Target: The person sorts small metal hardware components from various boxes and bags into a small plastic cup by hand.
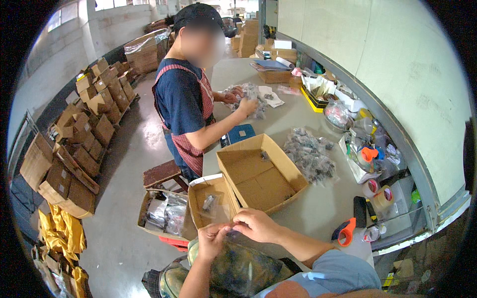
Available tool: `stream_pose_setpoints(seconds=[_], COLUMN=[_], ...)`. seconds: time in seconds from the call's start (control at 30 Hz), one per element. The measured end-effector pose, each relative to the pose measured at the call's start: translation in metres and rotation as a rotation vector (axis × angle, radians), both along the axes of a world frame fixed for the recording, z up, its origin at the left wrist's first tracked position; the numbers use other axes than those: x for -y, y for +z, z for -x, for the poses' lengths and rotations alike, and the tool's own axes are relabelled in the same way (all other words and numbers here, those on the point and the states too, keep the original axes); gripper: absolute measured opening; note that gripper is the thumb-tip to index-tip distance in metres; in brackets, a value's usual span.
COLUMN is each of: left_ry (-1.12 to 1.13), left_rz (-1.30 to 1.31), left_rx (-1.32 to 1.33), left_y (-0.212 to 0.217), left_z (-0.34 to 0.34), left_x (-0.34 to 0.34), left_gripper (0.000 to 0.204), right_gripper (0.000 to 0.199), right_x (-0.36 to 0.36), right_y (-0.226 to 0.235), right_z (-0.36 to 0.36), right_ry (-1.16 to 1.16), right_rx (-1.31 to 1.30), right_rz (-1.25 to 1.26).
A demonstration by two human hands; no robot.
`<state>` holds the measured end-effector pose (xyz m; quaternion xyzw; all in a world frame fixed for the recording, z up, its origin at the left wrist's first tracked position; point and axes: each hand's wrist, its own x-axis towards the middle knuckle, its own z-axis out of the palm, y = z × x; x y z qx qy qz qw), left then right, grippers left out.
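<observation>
My left hand (pixel 212 239) and my right hand (pixel 254 224) meet at the near edge of the grey table (pixel 318 208), pinching a small clear plastic bag (pixel 231 229) between their fingertips. Just beyond them sits a small open cardboard box (pixel 211 202) with a bagged part inside. Beside it lies a larger open cardboard box (pixel 258 171), almost empty. A heap of small bagged dark parts (pixel 310 154) lies to the right of that box.
A co-worker in a chequered apron (pixel 186 107) stands across the table handling clear bags. An orange tape dispenser (pixel 345 231), tape rolls (pixel 381 196) and a cluttered shelf lie to the right. Stacked cardboard boxes (pixel 89 114) line the floor at left.
</observation>
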<state>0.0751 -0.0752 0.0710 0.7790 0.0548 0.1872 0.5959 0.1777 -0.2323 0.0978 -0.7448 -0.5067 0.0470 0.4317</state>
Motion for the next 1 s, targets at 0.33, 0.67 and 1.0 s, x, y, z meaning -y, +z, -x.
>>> stream_pose_setpoints(seconds=[0.33,0.67,1.0], left_ry=[0.055,-0.042,0.100], left_rz=[0.164,-0.201,-0.504], left_rx=[-0.027,0.169,0.169], left_y=[-0.011,-0.002,-0.010], left_z=[-0.001,-0.008,-0.004], left_x=[-0.003,0.007,-0.002], left_gripper=[0.009,0.008,0.006], right_gripper=[0.007,0.010,0.008], right_x=[0.017,0.011,0.072], right_y=[0.009,-0.002,0.005], right_z=[-0.005,0.005,-0.036], right_ry=[-0.019,0.018,-0.326], right_rx=[0.038,-0.095,-0.187], right_rz=[-0.030,-0.169,-0.041])
